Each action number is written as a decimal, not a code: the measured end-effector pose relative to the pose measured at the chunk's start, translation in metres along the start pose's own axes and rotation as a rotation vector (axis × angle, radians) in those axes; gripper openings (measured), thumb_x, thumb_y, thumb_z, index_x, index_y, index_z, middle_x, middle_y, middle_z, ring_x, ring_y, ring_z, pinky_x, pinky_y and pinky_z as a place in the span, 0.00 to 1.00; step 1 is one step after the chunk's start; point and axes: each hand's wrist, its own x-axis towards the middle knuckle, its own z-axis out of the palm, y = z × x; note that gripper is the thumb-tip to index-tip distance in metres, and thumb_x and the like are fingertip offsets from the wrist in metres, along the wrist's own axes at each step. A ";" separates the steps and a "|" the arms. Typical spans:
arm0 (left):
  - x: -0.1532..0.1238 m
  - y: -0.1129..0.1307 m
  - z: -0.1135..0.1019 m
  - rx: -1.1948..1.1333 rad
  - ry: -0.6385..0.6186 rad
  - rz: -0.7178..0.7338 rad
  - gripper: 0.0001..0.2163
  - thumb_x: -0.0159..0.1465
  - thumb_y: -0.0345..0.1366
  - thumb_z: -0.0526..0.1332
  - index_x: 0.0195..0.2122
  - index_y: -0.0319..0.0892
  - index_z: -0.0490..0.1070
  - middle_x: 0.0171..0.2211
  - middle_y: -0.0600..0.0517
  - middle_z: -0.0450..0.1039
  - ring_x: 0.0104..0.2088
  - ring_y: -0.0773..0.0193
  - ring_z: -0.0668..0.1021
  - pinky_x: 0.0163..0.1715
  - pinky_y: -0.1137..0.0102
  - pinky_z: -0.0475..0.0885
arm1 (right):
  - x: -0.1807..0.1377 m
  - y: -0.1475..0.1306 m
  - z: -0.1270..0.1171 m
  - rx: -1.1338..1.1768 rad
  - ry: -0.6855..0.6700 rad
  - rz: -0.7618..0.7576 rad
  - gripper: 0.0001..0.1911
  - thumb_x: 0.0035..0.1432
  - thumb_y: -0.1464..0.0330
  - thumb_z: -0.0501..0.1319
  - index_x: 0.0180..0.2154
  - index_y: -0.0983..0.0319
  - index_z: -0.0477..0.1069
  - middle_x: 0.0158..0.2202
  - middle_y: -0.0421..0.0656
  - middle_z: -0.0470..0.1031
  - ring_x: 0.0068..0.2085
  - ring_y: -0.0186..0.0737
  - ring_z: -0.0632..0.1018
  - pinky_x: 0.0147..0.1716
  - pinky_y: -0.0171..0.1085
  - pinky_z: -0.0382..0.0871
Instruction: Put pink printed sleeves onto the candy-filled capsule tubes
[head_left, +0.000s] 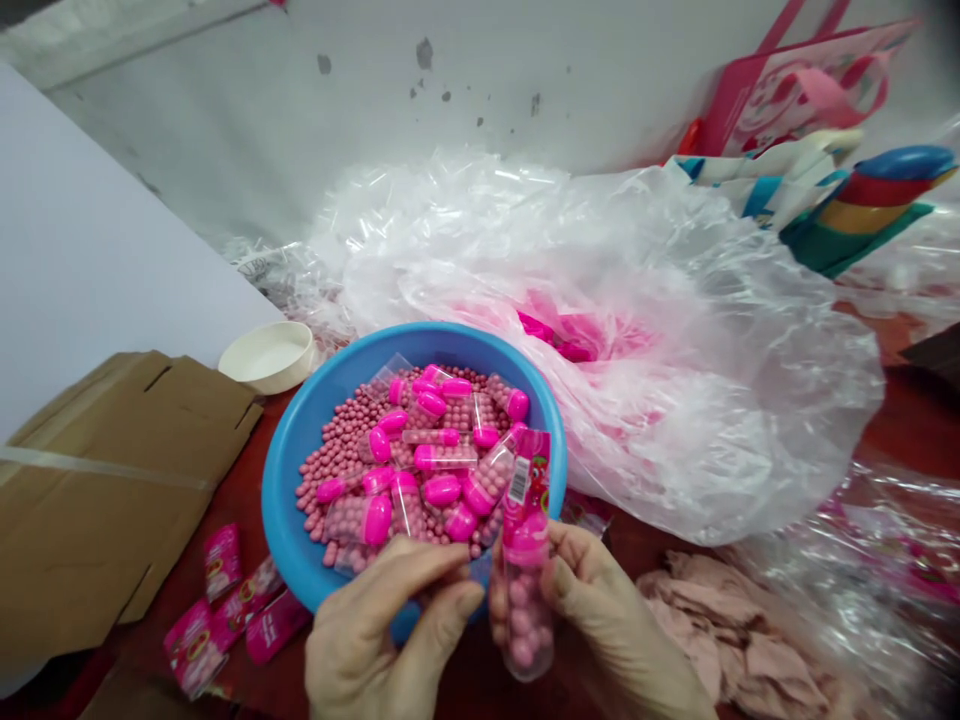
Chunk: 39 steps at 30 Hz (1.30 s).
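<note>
In the head view, we look down on a dark red desk (896, 425) set against a white wall (360, 110) spotted with grey patches. At our left lean a pale panel (97, 220) and a folded cardboard piece (127, 480), with a shallow white dish (267, 350) just beside the blue basin (281, 500). Behind and right of the basin spreads a large clear plastic bag (637, 250), pink showing through it; further right we see a pink handled bag (810, 90), and, nearer us, a crumpled beige cloth (735, 630). Small pink balls (330, 430) fill the basin, with pink-capped tubes (446, 457) lying on top.

For print, we find a barcode (520, 480) and a red fruit picture on the pink wrapper (538, 455) above the held tube (529, 620); its lettering is too small to read. Pink packets (195, 645) left of the basin carry writing we cannot make out.

Our right hand (600, 610) is closed around the tube, upright at the basin's near edge, pink balls inside. Our left hand (390, 630) has thumb and fingertips close together; we cannot tell whether they grip anything.
</note>
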 end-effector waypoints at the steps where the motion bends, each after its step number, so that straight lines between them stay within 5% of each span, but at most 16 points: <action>1: 0.003 -0.001 0.001 -0.009 0.003 0.034 0.06 0.48 0.33 0.72 0.27 0.53 0.82 0.24 0.55 0.81 0.24 0.63 0.79 0.28 0.75 0.71 | 0.000 0.001 0.001 -0.021 0.012 0.007 0.23 0.43 0.54 0.72 0.33 0.66 0.75 0.21 0.40 0.73 0.20 0.28 0.73 0.20 0.26 0.66; 7: 0.010 -0.006 0.006 -0.045 -0.049 0.128 0.07 0.49 0.30 0.72 0.27 0.51 0.83 0.28 0.52 0.82 0.31 0.57 0.80 0.35 0.69 0.73 | -0.002 0.007 0.012 -0.110 0.077 -0.041 0.26 0.39 0.54 0.73 0.36 0.65 0.77 0.18 0.39 0.73 0.18 0.29 0.72 0.17 0.27 0.68; 14: 0.015 -0.010 0.007 -0.131 -0.071 -0.052 0.06 0.48 0.27 0.71 0.22 0.47 0.81 0.24 0.52 0.79 0.34 0.57 0.79 0.37 0.69 0.74 | -0.005 0.004 0.024 -0.425 0.345 -0.146 0.14 0.40 0.62 0.73 0.29 0.62 0.77 0.16 0.34 0.69 0.17 0.27 0.64 0.17 0.27 0.62; 19: 0.008 -0.020 0.011 -0.324 0.090 -0.510 0.10 0.43 0.37 0.75 0.27 0.47 0.81 0.30 0.54 0.80 0.35 0.63 0.80 0.33 0.77 0.75 | -0.008 0.010 0.025 -0.641 0.364 -0.230 0.11 0.42 0.60 0.71 0.27 0.60 0.77 0.17 0.33 0.66 0.21 0.29 0.64 0.22 0.28 0.61; 24: 0.008 -0.017 0.015 -0.538 0.164 -0.793 0.12 0.39 0.36 0.77 0.26 0.44 0.80 0.20 0.58 0.78 0.22 0.71 0.78 0.24 0.80 0.74 | -0.013 0.036 0.017 -0.801 0.640 -0.292 0.39 0.35 0.41 0.67 0.47 0.56 0.78 0.34 0.43 0.79 0.35 0.43 0.77 0.36 0.34 0.72; 26: 0.011 -0.011 0.019 -0.645 0.164 -0.798 0.12 0.37 0.35 0.77 0.22 0.41 0.78 0.17 0.57 0.77 0.18 0.73 0.75 0.24 0.79 0.74 | -0.015 0.043 0.013 -0.841 0.627 -0.313 0.40 0.39 0.42 0.66 0.51 0.58 0.74 0.35 0.46 0.80 0.36 0.45 0.78 0.36 0.36 0.73; 30: 0.015 -0.004 0.028 -0.736 0.254 -0.790 0.15 0.31 0.34 0.78 0.18 0.38 0.77 0.16 0.54 0.77 0.17 0.70 0.75 0.22 0.75 0.76 | -0.012 0.048 0.008 -0.891 0.413 -0.423 0.27 0.55 0.56 0.63 0.55 0.59 0.71 0.35 0.46 0.81 0.33 0.43 0.80 0.35 0.36 0.74; 34: 0.015 -0.004 0.027 -0.750 0.216 -0.780 0.11 0.40 0.36 0.76 0.21 0.38 0.77 0.15 0.56 0.74 0.14 0.72 0.72 0.23 0.73 0.76 | -0.008 0.055 0.010 -0.865 0.199 -0.489 0.23 0.60 0.62 0.58 0.56 0.58 0.68 0.43 0.45 0.81 0.40 0.44 0.81 0.40 0.37 0.74; 39: 0.021 -0.005 0.026 -0.800 0.150 -0.801 0.11 0.44 0.37 0.75 0.23 0.38 0.77 0.18 0.53 0.77 0.19 0.64 0.78 0.27 0.69 0.77 | -0.015 0.059 0.014 -0.863 0.390 -0.495 0.23 0.59 0.58 0.61 0.56 0.50 0.68 0.48 0.40 0.79 0.46 0.42 0.79 0.46 0.33 0.70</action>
